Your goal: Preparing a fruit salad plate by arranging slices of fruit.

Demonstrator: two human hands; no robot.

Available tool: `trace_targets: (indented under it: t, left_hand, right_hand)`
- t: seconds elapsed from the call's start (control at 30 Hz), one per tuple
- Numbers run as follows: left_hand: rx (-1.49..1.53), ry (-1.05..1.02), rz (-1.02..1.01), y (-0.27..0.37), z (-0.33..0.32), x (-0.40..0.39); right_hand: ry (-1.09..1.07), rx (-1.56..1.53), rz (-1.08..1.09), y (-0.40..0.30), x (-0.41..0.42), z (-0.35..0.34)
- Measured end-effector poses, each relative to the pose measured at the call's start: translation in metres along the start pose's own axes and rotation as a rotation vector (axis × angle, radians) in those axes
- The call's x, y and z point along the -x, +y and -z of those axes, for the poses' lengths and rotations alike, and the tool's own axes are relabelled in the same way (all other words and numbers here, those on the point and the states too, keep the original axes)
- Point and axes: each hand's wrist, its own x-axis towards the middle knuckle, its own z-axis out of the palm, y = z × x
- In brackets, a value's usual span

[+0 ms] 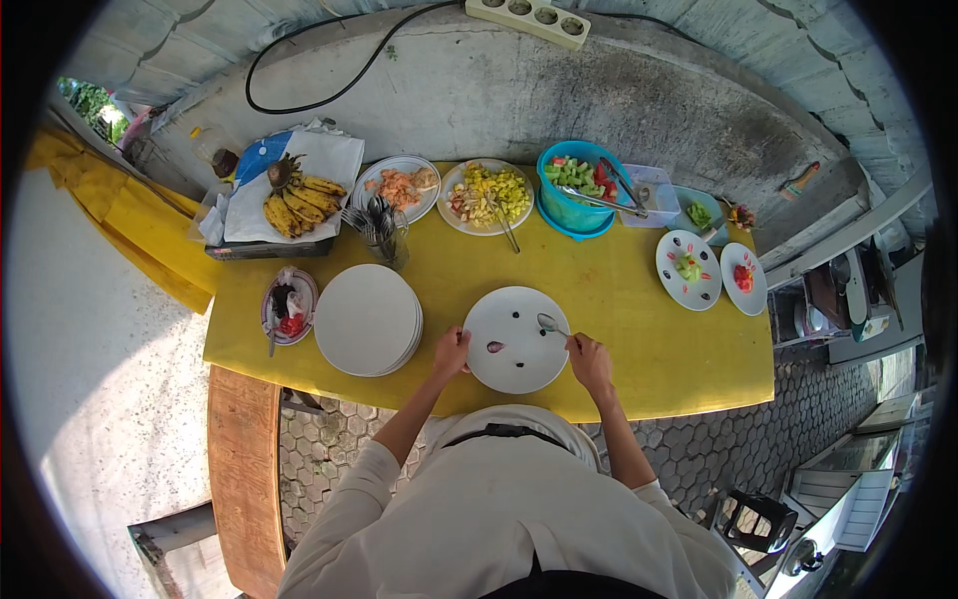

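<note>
A white plate point(509, 374) lies on the yellow-covered table in front of me. It bears small dark dots and one smeared, purplish-brown spot. My left hand point(452, 352) grips the plate's left rim. My right hand point(590, 361) holds a metal spoon point(550, 323), its bowl over the plate's right part, close to one dark dot. Left of the plate stands a stack of white plates point(367, 318). Beyond it, a small patterned dish point(305, 281) holds dark and red food in plastic, with a utensil at its edge.
Along the back are bananas point(299, 206), a glass of cutlery point(389, 243), a plate of orange fruit pieces point(400, 189), a plate of yellow fruit pieces point(486, 196) with tongs, and a turquoise tub point(575, 210) of cut fruit. Two decorated plates point(688, 296) point(752, 303) stand right. A wooden bench point(243, 464) is lower left.
</note>
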Motion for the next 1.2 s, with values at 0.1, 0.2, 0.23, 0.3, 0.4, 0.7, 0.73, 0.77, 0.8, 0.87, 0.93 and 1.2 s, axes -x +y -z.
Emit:
trace_targets:
  t: [0.1,0.2,0.23,0.3,0.4,0.7,0.73,0.77,0.8,0.87,0.93,1.2]
  left_hand:
    - [0.279,0.057,0.16,-0.009,-0.027,0.031]
    - [0.522,-0.066,0.334,-0.003,-0.028,0.056]
    - [0.568,-0.211,0.4,-0.003,-0.025,0.062]
    - [0.447,-0.252,0.333,-0.025,-0.014,0.061]
    - [-0.014,-0.066,-0.016,-0.043,-0.001,0.067]
    - [-0.654,0.427,-0.68,-0.068,0.024,0.068]
    - [-0.678,0.415,-0.655,-0.067,0.023,0.068]
    - [-0.677,0.415,-0.655,-0.067,0.022,0.068]
    - [-0.669,0.417,-0.679,-0.067,0.022,0.068]
    - [-0.662,0.417,-0.704,-0.067,0.022,0.068]
    - [-0.68,0.397,-0.659,-0.064,0.022,0.068]
    - [-0.672,0.39,-0.665,-0.061,0.023,0.07]
  right_hand:
    - [-0.007,-0.017,0.066,0.001,-0.001,-0.007]
    - [-0.015,0.001,0.097,-0.004,-0.002,-0.013]
    - [-0.022,0.002,0.099,-0.008,-0.003,-0.014]
    - [-0.079,0.016,0.15,-0.019,-0.002,-0.016]
    - [-0.101,0.068,0.179,-0.019,-0.004,-0.03]
    - [-0.09,0.15,0.178,-0.027,-0.004,-0.04]
    - [-0.091,0.151,0.178,-0.025,-0.005,-0.04]
    - [-0.092,0.14,0.176,-0.023,-0.004,-0.041]
    - [-0.093,0.127,0.174,-0.022,-0.004,-0.04]
    - [-0.102,0.129,0.165,-0.023,-0.004,-0.041]
    - [-0.112,0.131,0.156,-0.024,-0.002,-0.042]
    - [-0.128,0.183,0.123,-0.023,-0.003,-0.044]
